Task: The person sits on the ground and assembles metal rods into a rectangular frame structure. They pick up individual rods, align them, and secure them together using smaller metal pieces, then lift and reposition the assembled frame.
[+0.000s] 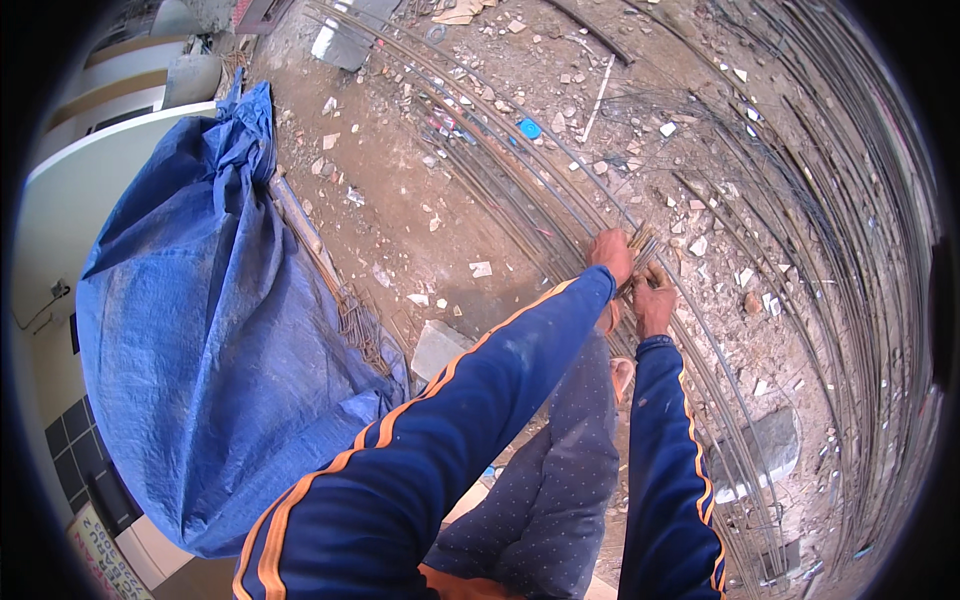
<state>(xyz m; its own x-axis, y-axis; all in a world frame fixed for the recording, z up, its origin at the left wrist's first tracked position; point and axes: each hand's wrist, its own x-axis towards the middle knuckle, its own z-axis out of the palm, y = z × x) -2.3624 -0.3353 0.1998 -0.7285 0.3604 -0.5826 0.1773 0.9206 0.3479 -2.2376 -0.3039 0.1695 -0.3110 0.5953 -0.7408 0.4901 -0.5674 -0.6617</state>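
You are leaning over a long bundle of steel rods (510, 195) that is lying on the rubble-strewn ground (385, 215) and running beneath both hands. Your left hand (612, 255) is gripping a bunch of thin brown strands (641, 238) just above the bundle; whether these are wire or rod ends, you are not showing clearly. Your right hand (655, 297) is sitting just beside it with its fingers bent inward, but what they are pinching, if anything, is staying hidden, so its grip cannot be told. You are apparently working at one spot on the bundle, perhaps gathering or fastening it there. The next move is probably calling for steadying the strands with the left hand while the right is working finely at that spot, keeping fingertips clear of sharp ends.
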